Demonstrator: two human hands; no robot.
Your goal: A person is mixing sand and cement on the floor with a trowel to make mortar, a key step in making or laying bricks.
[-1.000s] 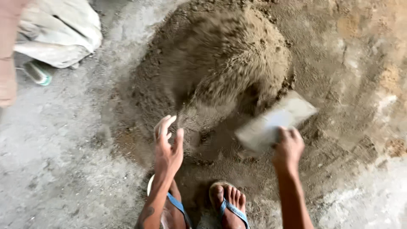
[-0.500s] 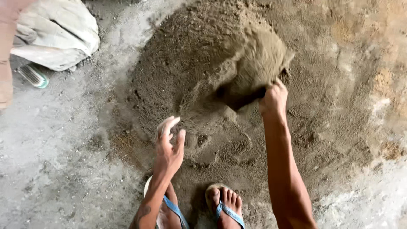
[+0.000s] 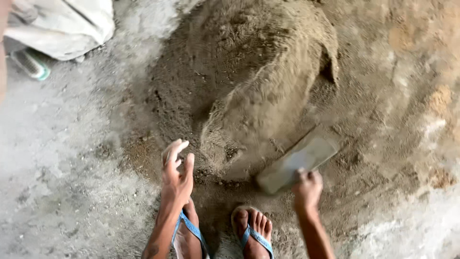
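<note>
Grey flat trowel (image 3: pixel 298 163) lying low against the sand heap (image 3: pixel 258 81), blurred.
Being gripped by closed right hand (image 3: pixel 307 189); left hand (image 3: pixel 176 172) hovering with fingers loosely spread, above blue sandals (image 3: pixel 256 237), near white sack (image 3: pixel 62 24).

Dim, soft daylight; motion-blurred throughout

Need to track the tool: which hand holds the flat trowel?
The right hand. It grips the grey flat trowel at the edge of the sand heap; the left hand hangs open and empty above the blue sandal.
</note>
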